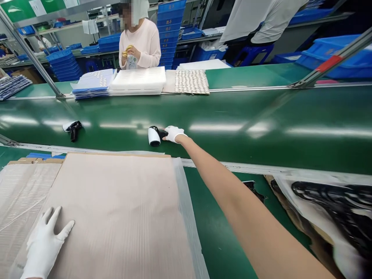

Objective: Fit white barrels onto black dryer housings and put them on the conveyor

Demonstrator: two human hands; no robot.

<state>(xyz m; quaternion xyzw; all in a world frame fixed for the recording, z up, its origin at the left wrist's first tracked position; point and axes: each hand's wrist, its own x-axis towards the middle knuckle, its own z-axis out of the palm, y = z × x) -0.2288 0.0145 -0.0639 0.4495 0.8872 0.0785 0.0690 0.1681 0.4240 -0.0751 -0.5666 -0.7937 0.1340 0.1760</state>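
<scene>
My right hand (174, 133), in a white glove, reaches out over the green conveyor belt (232, 112). Its fingers are closed on the black handle of a black-and-white hair-dryer-shaped device (154, 136), whose white barrel points toward the near side. My gloved left hand (45, 242) lies with spread fingers on a large pale paper sheet (124, 209) at the lower left. Farther left on the belt rests a second hair-dryer-shaped device (74, 130), black with a white part.
Glossy black parts (334, 209) lie on white sheeting at the lower right. Beyond the belt are white trays (138, 81), a sheet of small pale pieces (192, 82) and a seated person (141, 42). A metal post (334, 62) slants across the right.
</scene>
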